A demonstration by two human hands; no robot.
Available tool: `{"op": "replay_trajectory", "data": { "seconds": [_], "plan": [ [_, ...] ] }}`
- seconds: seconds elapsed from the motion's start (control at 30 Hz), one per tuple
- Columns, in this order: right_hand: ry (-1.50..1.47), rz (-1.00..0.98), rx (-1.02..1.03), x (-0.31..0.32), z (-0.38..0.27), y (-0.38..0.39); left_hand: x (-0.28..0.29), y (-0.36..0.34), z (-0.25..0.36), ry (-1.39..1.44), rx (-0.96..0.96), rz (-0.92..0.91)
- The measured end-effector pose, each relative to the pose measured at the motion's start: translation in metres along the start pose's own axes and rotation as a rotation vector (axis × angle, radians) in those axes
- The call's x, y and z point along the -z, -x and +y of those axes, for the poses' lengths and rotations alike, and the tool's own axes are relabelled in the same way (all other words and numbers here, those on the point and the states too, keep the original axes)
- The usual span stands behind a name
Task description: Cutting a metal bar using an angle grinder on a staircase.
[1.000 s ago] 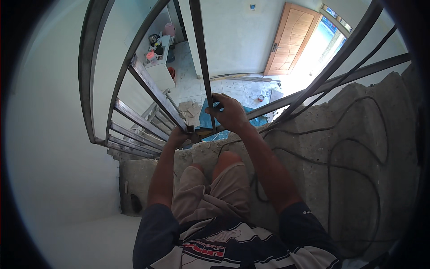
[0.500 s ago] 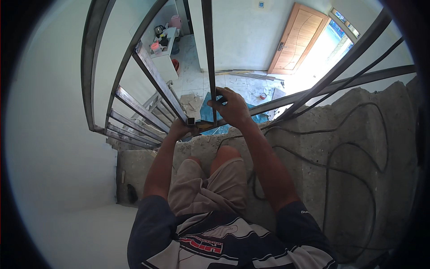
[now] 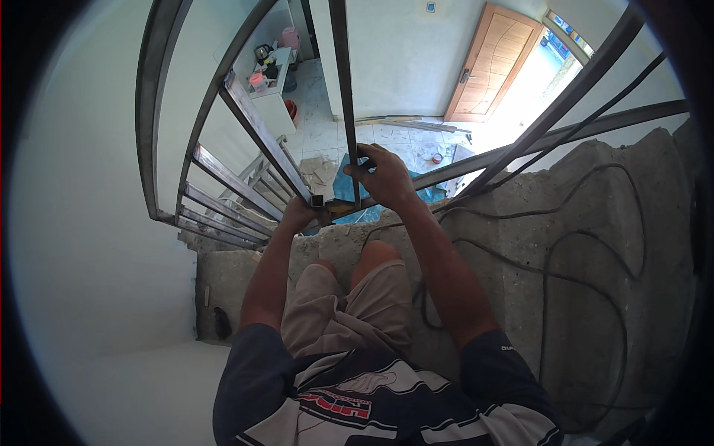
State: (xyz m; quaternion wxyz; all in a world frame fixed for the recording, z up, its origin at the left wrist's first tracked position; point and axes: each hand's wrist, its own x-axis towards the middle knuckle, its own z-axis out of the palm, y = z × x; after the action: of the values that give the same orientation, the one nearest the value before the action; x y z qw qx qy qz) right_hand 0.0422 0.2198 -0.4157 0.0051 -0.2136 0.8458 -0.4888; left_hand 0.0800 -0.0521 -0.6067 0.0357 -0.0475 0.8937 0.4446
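Observation:
A slim upright metal bar (image 3: 344, 97) of the stair railing stands in front of me, its foot at the sloping lower rail (image 3: 446, 175). My right hand (image 3: 384, 178) grips this bar near its lower end, thumb and fingers curled around it. Lower and to the left, my left hand (image 3: 298, 215) is closed at a square metal tube (image 3: 317, 201), whose open end faces up at me. Its fingers pass beneath the metal and are partly hidden. A small yellowish piece (image 3: 339, 209) shows between the tube and the bar's foot.
Rough concrete stairs (image 3: 513, 245) carry a loosely looped black cable (image 3: 587, 282) to my right. More railing bars (image 3: 256, 126) rise at the left. Far below, beyond the broken step edge, lie a blue sheet (image 3: 428, 189) and a tiled floor near an open wooden door (image 3: 494, 63).
Both hands keep their places on the metal. The view has shifted very slightly; nothing else visibly differs.

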Motion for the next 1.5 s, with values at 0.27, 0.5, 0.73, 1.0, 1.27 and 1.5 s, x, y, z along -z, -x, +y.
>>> {"op": "replay_trajectory", "data": {
  "seconds": [0.27, 0.5, 0.73, 1.0, 1.27, 1.5],
  "plan": [
    [-0.026, -0.01, -0.02, 0.0, -0.005, 0.001, -0.001, -0.007, -0.018, -0.002, 0.05, -0.031],
    [0.001, 0.009, -0.007, -0.001, 0.002, 0.001, -0.005, -0.005, -0.01, 0.013, 0.028, -0.004],
    [-0.009, 0.006, -0.015, -0.001, 0.0, 0.0, -0.001, -0.002, -0.004, 0.03, 0.045, -0.013],
    [-0.017, -0.002, -0.021, 0.0, -0.003, 0.001, 0.002, 0.002, 0.006, 0.074, 0.029, -0.003],
    [0.0, 0.023, 0.019, -0.002, 0.001, 0.0, 0.004, 0.005, 0.013, 0.073, 0.054, -0.011],
    [-0.017, 0.004, 0.0, -0.001, 0.0, 0.0, 0.0, 0.003, 0.003, 0.052, 0.014, 0.024]
  ]
}}
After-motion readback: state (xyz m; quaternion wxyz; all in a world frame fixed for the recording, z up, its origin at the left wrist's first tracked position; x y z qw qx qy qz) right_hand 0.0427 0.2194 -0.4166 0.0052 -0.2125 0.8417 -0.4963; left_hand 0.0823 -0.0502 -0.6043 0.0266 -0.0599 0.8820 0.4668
